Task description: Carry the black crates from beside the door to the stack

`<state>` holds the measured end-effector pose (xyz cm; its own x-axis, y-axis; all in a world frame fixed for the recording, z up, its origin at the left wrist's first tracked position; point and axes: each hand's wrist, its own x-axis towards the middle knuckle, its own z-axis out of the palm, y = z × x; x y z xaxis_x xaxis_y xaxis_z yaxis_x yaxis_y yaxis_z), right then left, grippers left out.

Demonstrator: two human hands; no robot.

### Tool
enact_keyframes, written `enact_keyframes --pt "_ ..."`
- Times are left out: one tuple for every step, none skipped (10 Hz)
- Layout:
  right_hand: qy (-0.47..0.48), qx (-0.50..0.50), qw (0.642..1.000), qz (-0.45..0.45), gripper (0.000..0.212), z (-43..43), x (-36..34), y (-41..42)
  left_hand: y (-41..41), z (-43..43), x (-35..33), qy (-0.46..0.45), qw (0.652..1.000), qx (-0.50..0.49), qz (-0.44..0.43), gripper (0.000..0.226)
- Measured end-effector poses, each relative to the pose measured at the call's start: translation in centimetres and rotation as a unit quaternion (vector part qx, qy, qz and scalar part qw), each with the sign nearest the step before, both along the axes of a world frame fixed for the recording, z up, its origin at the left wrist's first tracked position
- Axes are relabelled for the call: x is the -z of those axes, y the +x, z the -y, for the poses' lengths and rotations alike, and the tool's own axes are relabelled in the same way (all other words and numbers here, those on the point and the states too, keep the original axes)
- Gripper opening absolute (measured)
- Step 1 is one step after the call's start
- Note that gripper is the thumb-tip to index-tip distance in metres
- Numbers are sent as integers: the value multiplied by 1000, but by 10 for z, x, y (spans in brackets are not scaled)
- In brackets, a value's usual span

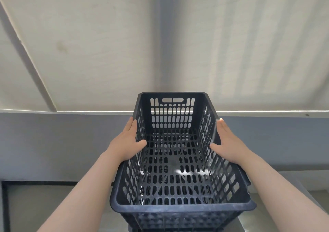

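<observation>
Evidently at or near set-down: the left hand [128,141] clasps the left wall of the crate [178,208], thumb inside and fingers outside, the crate is centre and near, and the right hand [228,143] clasps the right wall likewise. Dark mesh under its near edge may be the stack, so this crate looks almost placed. That part is cut off at the bottom, and the door and any crates left are out of view.
</observation>
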<state>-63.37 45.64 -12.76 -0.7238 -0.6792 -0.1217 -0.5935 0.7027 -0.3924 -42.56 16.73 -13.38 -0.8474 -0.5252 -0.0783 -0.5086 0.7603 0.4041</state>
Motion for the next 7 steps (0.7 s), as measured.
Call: enact_keyframes --pt "-5 7 1000 20 92 -1 0 -1 1 0 -1 6 1000 -1 7 88" --pt "-29 12 999 44 91 -4 0 -1 0 4 3 2 1000 6 -2 89" --pt "-39 34 997 54 90 -7 -1 6 -1 7 4 11 1000 1 -26 86" --pt "-52 64 994 72 87 -12 -1 18 -1 8 4 6 998 6 -55 84" --pt "-67 74 992 83 85 -19 -3 28 4 0 3 2 998 10 -60 83" --pt "-95 64 988 104 83 -25 -5 36 10 -10 -1 3 998 -3 -64 82" --pt "-126 55 985 104 81 -33 -10 46 21 -31 -5 0 996 -27 -82 80"
